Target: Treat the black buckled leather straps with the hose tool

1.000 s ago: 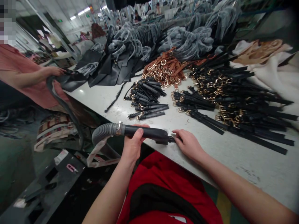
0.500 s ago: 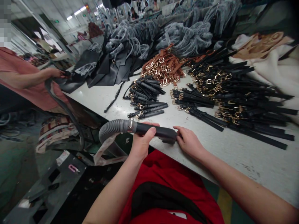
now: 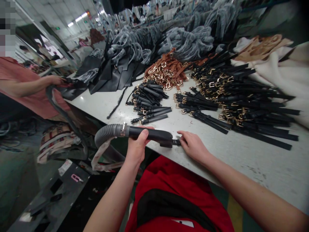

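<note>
My left hand (image 3: pixel 138 145) is wrapped around a black hand-held nozzle (image 3: pixel 154 135) fitted to a grey corrugated hose (image 3: pixel 106 133) by a metal clamp. The nozzle lies sideways above the table's near edge, its tip pointing right. My right hand (image 3: pixel 193 145) pinches a small black strap (image 3: pixel 176 142) at that tip; most of it is hidden by the nozzle and fingers. Beyond the hands lie a small pile of black buckled straps (image 3: pixel 151 100) and a second group (image 3: pixel 200 103) to its right.
Brown straps with gold buckles (image 3: pixel 166 72) are heaped behind. A large black strap pile (image 3: pixel 253 106) covers the right side. Black leather pieces (image 3: pixel 116 75) and wrapped grey straps (image 3: pixel 188 40) lie farther back. A co-worker's hand (image 3: pixel 56 80) is at the left; a dark cabinet (image 3: pixel 55 196) stands below.
The nozzle and my left hand have shifted left, away from my right hand. Part of the black strap now shows between the nozzle tip and my right fingers.
</note>
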Available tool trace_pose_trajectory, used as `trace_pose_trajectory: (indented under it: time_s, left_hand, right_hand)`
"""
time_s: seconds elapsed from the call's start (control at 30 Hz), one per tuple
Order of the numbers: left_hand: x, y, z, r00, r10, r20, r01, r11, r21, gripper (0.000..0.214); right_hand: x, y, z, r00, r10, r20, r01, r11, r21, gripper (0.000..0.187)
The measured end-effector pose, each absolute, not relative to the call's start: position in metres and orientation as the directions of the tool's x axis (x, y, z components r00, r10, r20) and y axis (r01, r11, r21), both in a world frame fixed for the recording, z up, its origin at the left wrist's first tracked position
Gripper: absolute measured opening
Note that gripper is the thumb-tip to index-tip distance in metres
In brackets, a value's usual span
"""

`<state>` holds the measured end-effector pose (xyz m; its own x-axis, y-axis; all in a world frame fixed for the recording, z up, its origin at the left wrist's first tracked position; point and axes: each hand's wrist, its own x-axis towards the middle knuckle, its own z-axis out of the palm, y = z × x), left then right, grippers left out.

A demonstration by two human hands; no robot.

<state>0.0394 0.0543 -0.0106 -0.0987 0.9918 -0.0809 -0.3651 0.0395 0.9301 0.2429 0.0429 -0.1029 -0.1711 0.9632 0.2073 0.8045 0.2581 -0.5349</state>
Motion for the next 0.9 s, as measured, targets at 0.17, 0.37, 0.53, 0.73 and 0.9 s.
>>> trace_pose_trajectory:
  time_s: [0.17,0.37,0.53,0.73,0.9]
  left_hand:
    - [0.048,0.054,-0.012,-0.051,0.999,-0.015,-0.315,-0.002,0.949,0.028]
    - [0.03,0.058,-0.011,-0.103,0.992,-0.076,-0.344,0.036,0.938,0.031]
    - [0.039,0.053,-0.016,-0.111,0.99,-0.086,-0.404,0.035,0.914,0.032]
    - [0.016,0.044,-0.018,-0.205,0.965,-0.161,-0.444,0.055,0.894,0.034]
    - [-0.015,0.021,-0.009,-0.303,0.951,-0.07,-0.424,-0.069,0.903,0.032]
  right_hand:
    - [0.244,0.043,-0.104,-0.172,0.964,0.204,0.806,0.257,-0.533,0.035]
    - [0.243,0.043,-0.105,-0.182,0.96,0.211,0.806,0.268,-0.527,0.032]
    - [0.244,0.043,-0.103,-0.2,0.96,0.196,0.807,0.274,-0.523,0.033]
    - [0.242,0.037,-0.093,-0.256,0.951,0.171,0.813,0.308,-0.494,0.031]
    - [0.242,0.035,-0.092,-0.364,0.91,0.199,0.775,0.414,-0.477,0.029]
